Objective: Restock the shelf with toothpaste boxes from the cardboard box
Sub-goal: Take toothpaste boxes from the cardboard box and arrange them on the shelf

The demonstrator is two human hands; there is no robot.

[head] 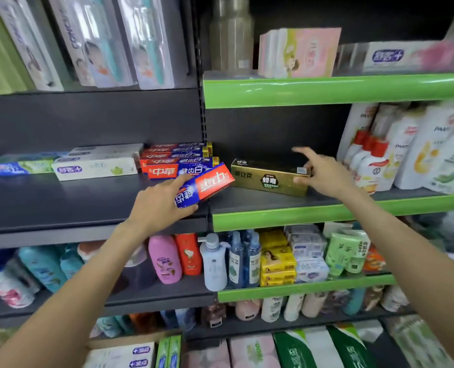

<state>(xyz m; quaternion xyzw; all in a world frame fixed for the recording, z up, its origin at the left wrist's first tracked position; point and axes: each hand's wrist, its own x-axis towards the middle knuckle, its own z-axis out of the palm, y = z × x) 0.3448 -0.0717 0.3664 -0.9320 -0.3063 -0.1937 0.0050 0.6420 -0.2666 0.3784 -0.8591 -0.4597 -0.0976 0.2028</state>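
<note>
My left hand (159, 205) grips a red and blue toothpaste box (207, 185), tilted, just in front of a stack of matching red and blue boxes (176, 160) on the dark shelf (61, 208). My right hand (320, 173) rests its thumb on the right end of a gold toothpaste box (269, 177), fingers spread above it; the gold box lies on the green-edged shelf (326, 211). White toothpaste boxes (95, 164) lie to the left of the stack. At the bottom edge the cardboard box (130, 354) holds white and green toothpaste boxes.
White shampoo bottles (406, 152) crowd the right end of the green-edged shelf. Toothbrush packs (93, 41) hang above on the left. Bottles and soap packs (247, 258) fill the shelf below. Dark bare shelf surface lies left of my left hand.
</note>
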